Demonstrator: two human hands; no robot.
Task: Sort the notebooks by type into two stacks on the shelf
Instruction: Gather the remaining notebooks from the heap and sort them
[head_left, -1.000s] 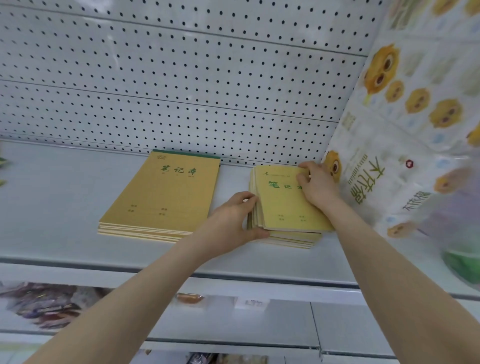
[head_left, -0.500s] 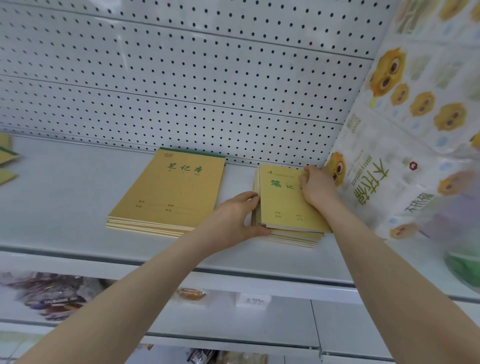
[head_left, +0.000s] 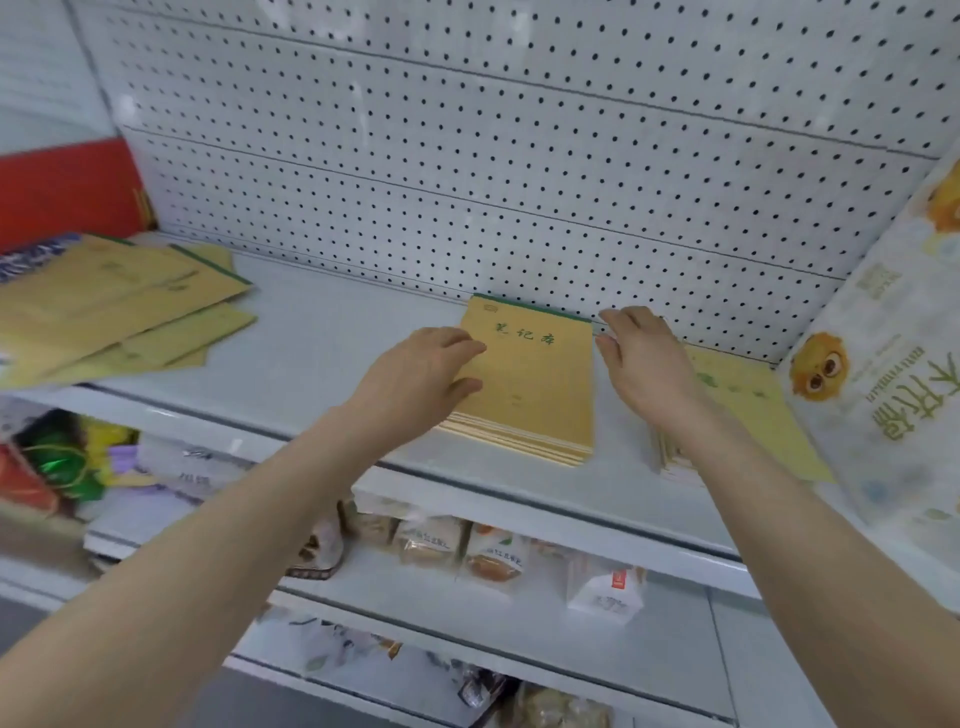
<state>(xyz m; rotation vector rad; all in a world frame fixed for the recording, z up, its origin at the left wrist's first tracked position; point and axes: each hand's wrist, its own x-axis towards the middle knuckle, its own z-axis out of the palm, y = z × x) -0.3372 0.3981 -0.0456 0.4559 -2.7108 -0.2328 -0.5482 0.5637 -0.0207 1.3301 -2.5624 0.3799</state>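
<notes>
Yellow-brown large stack (head_left: 535, 379): thin paper notebooks, green spines against the pegboard (head_left: 467, 182), middle of the shelf (head_left: 332, 338).
Small stack (head_left: 748, 410): right end, reaching the front edge, partly behind the forearm.
Loose notebooks (head_left: 119, 306): left end, unsorted.
Left hand (head_left: 415, 374): fingers spread, resting on the large stack's left edge.
Right hand (head_left: 644, 364): relaxed, empty, beside its right edge; contact uncertain.
Handling: light, floppy, probably slippery covers; best squared from both long edges.

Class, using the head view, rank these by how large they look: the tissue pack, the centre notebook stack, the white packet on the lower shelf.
1. tissue pack: largest, even cut off by the frame edge.
2. centre stack.
3. white packet: smallest; it lies at another depth, so real size is unsure.
</notes>
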